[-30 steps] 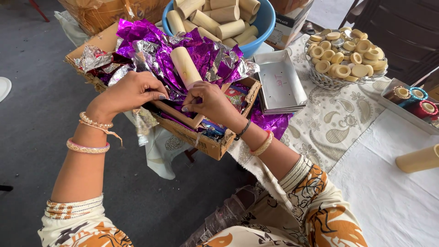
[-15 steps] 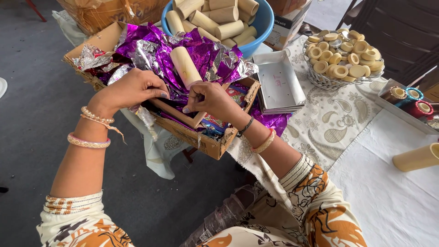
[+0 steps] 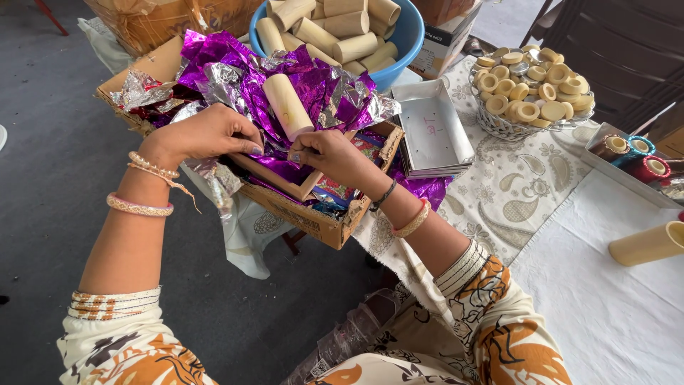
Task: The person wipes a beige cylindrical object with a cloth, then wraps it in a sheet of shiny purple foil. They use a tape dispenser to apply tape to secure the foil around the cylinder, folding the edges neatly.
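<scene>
A cream cylinder (image 3: 287,105) lies on crumpled purple and silver foil (image 3: 324,89) in a cardboard box (image 3: 322,222). My right hand (image 3: 333,158) pinches the foil just below the cylinder's near end. My left hand (image 3: 206,133) grips the foil sheet at the left, fingers curled on its edge. A wooden frame (image 3: 281,183) lies in the box between my hands, with purple foil over it.
A blue tub (image 3: 410,34) of cream tubes stands behind the box. A grey tray (image 3: 434,128) lies to its right. A wire basket (image 3: 509,127) holds several cream rings. Foil-wrapped tubes (image 3: 638,151) sit in a tray at right; a cream tube (image 3: 647,244) lies on the white cloth.
Both hands have shifted slightly on the foil, drawing it flatter over the wooden frame. The cylinder has stayed where it was.
</scene>
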